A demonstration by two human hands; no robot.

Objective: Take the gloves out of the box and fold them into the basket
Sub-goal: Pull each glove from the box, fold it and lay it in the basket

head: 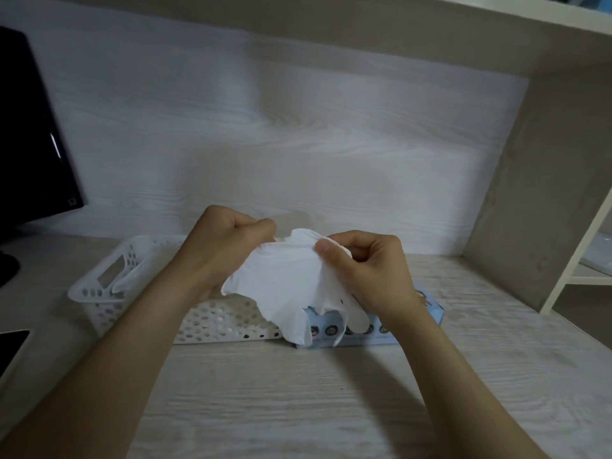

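Your left grip (pixel 228 246) is curled closed on the upper left edge of a thin white glove (pixel 284 279), with the fingertips tucked against the material. Your right grip (pixel 367 270) is curled as well, pinching the glove's upper right edge between thumb (pixel 326 250) and forefinger, while the other fingers fold in behind. The glove is stretched between the two grips and held up off the counter (pixel 298 392). Its crumpled lower part and limp fingers hang down in front of the box (pixel 429 311).

The box is pale blue with small round pictures along its front face. It lies towards the back edge of the counter, a little right of the middle, and your right wrist covers most of its top. The white perforated basket (pixel 99 293) sits just to its left, also near the back edge, with a cut-out handle in its left end. The hanging glove hides the place where basket and box meet, so you cannot tell whether they touch.

A dark monitor (pixel 29 127) stands at the back left corner. A dark phone (pixel 10 342) lies flat by the left edge. A beige side panel (pixel 530 193) rises along the right edge.
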